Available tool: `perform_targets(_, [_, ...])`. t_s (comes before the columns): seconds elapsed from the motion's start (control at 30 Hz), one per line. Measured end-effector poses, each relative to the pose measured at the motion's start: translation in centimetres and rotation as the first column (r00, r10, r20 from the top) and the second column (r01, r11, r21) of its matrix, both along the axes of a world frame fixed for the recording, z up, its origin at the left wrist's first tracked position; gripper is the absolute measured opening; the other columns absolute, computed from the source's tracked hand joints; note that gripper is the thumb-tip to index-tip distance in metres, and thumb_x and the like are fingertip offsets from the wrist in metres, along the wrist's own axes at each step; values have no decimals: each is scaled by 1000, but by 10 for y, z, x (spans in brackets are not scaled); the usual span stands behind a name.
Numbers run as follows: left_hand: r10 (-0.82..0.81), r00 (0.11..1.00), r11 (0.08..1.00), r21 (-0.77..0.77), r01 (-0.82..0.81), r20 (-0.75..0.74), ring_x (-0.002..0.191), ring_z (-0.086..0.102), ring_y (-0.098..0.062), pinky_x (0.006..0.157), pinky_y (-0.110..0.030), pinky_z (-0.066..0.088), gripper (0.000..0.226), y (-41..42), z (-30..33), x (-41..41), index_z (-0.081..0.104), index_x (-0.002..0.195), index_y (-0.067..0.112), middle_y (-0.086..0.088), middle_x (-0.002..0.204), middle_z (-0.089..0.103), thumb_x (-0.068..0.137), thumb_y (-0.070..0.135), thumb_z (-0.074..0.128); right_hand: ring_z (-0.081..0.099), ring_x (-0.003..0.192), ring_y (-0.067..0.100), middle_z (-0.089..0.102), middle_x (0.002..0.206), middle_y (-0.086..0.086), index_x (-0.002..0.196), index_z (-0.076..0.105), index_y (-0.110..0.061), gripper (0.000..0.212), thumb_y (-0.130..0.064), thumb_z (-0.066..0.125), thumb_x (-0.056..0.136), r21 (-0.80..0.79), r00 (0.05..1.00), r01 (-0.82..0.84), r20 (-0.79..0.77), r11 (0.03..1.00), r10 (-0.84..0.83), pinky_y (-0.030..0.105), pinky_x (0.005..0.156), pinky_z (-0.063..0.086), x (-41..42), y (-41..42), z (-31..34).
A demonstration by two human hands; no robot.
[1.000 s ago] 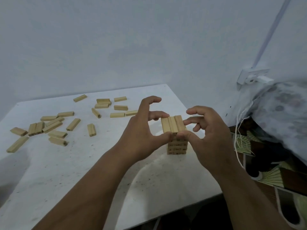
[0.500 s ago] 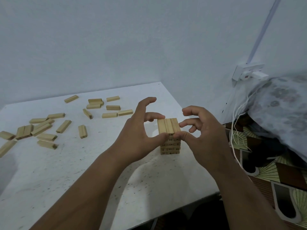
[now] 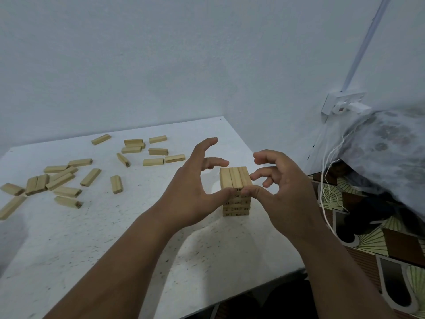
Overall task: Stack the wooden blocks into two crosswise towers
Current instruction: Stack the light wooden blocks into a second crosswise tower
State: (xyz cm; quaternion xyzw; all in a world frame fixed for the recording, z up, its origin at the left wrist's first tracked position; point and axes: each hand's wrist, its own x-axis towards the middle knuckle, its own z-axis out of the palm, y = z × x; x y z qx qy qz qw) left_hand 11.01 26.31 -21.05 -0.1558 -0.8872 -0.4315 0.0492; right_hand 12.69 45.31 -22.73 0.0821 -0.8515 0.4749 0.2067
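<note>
A single tower of wooden blocks stands near the right edge of the white table, several layers high, three pale blocks side by side on top. My left hand cups its left side and my right hand its right side. Both thumbs press the near end of the top layer; the other fingers are spread and curled beside the blocks. Neither hand lifts a block. Several loose wooden blocks lie scattered over the left and far parts of the table.
A wall runs behind the table. Right of the table are a wall socket with white cables hanging down, a patterned cloth bundle, and a patterned mat on the floor. The table's right edge is close to the tower.
Both hands stay around the top of the tower with only small finger shifts. The camera view has drifted slightly, so the scene sits a little differently in frame.
</note>
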Motion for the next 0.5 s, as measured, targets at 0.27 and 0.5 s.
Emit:
perform_targets(0.27, [91,995,996,-1,-91,-42,124,41,9,107,-33,38,72,-38,7,22,25,138,56,38,127,50,82,50,70,53,94,-2,56,109,-17,115,59,-29,41,-25,80,80,98,979,-10,-204,995,29,3,75,42,10,-28,17])
perform_targets(0.5, [300,950,951,-48,-304,-85,115,39,13,103,-27,35,31,-116,10,62,54,117,50,44,115,45,88,45,64,54,97,-1,53,115,-24,117,61,-31,35,-35,73,84,223,959,-198,-158,954,236,2,81,41,15,-109,11])
